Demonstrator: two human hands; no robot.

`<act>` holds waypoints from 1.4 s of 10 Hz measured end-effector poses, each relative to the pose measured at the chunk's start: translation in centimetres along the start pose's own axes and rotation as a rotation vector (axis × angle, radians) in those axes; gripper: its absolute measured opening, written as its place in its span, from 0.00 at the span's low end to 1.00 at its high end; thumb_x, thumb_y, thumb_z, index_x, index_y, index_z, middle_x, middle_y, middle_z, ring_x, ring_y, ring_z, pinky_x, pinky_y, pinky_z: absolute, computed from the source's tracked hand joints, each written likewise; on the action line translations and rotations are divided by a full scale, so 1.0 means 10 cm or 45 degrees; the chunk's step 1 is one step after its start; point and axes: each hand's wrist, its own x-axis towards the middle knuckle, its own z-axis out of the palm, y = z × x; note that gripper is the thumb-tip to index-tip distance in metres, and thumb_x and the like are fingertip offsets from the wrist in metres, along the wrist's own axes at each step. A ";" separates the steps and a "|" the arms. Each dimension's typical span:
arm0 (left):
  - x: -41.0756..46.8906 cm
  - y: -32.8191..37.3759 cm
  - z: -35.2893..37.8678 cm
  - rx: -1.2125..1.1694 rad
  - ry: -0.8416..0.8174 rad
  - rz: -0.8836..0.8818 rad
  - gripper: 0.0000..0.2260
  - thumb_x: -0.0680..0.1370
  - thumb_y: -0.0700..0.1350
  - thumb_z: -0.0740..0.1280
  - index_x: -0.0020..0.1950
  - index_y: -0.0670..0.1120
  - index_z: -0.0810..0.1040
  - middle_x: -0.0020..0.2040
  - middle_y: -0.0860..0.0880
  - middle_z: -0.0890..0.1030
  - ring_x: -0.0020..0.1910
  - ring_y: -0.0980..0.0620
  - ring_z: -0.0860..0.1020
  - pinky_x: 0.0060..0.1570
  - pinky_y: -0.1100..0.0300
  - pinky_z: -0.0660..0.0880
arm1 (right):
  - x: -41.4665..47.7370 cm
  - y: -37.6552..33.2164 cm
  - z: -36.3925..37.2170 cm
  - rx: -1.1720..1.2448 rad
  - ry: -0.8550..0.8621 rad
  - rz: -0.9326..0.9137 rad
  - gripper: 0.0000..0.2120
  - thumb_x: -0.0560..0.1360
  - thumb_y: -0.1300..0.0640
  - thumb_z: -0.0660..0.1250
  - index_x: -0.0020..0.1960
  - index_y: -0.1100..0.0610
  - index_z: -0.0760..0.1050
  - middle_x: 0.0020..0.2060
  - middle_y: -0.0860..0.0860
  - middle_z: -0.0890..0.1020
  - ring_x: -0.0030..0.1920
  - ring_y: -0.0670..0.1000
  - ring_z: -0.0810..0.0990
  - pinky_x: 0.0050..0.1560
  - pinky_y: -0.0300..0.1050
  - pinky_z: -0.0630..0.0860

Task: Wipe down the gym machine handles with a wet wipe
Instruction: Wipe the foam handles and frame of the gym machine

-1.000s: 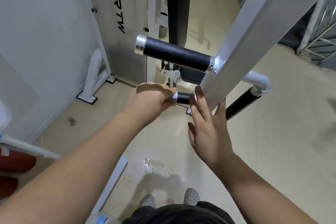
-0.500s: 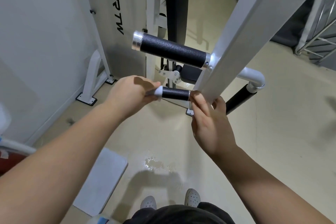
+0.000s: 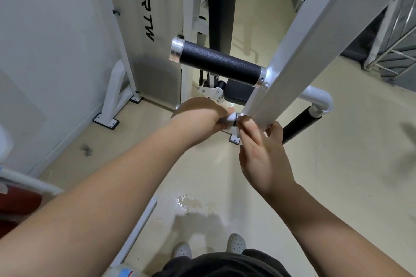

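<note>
My left hand (image 3: 202, 117) grips the lower black handle of the gym machine through a white wet wipe (image 3: 231, 117). Only a thin black sliver of that lower handle (image 3: 234, 122) shows between my hands. My right hand (image 3: 261, 153) holds the bottom end of the white machine arm (image 3: 304, 51), thumb and fingers curled round it. Above my hands, the upper black handle (image 3: 220, 65) with its silver end cap sticks out to the left of the arm. A third black handle (image 3: 299, 125) hangs off a white elbow tube to the right.
The weight stack cover marked BRTW (image 3: 153, 29) and its white feet (image 3: 112, 105) stand at the left by the wall. A black seat pad (image 3: 221, 7) stands behind. A wet patch (image 3: 191, 202) lies on the floor before my shoes (image 3: 236, 243). Metal railings (image 3: 396, 40) stand right.
My left hand slid the wipe out toward the handle's free end, then back right against the arm, covering the handle. My right hand's fingers went from straight to curled round the arm's end.
</note>
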 end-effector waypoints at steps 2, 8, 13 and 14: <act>-0.47 -0.54 -0.04 -0.018 0.430 -0.081 0.16 0.73 0.60 0.71 0.59 0.57 0.83 0.48 0.50 0.86 0.47 0.44 0.83 0.45 0.50 0.80 | -0.09 0.00 0.03 -0.020 0.014 -0.044 0.25 0.69 0.69 0.64 0.66 0.63 0.75 0.65 0.53 0.75 0.51 0.69 0.72 0.59 0.57 0.71; -0.06 -0.06 0.04 0.083 0.160 0.051 0.15 0.81 0.56 0.64 0.66 0.55 0.77 0.57 0.52 0.82 0.56 0.47 0.79 0.50 0.59 0.72 | -0.12 -0.01 0.00 -0.060 0.018 -0.031 0.24 0.69 0.68 0.59 0.64 0.61 0.76 0.66 0.52 0.75 0.53 0.66 0.70 0.62 0.54 0.68; -0.45 0.02 0.59 -1.259 1.142 -0.662 0.11 0.74 0.47 0.76 0.50 0.64 0.84 0.65 0.48 0.80 0.59 0.50 0.81 0.63 0.51 0.77 | -0.15 0.04 -0.05 -0.035 -0.063 -0.242 0.22 0.68 0.56 0.72 0.58 0.67 0.79 0.58 0.58 0.79 0.62 0.56 0.71 0.61 0.66 0.72; -0.45 0.20 0.73 -0.555 1.209 -0.758 0.10 0.80 0.55 0.67 0.59 0.59 0.83 0.73 0.50 0.73 0.66 0.46 0.76 0.65 0.54 0.73 | -0.12 0.09 -0.09 -0.104 -0.223 -0.313 0.25 0.72 0.50 0.69 0.62 0.67 0.77 0.61 0.57 0.76 0.64 0.56 0.73 0.62 0.65 0.68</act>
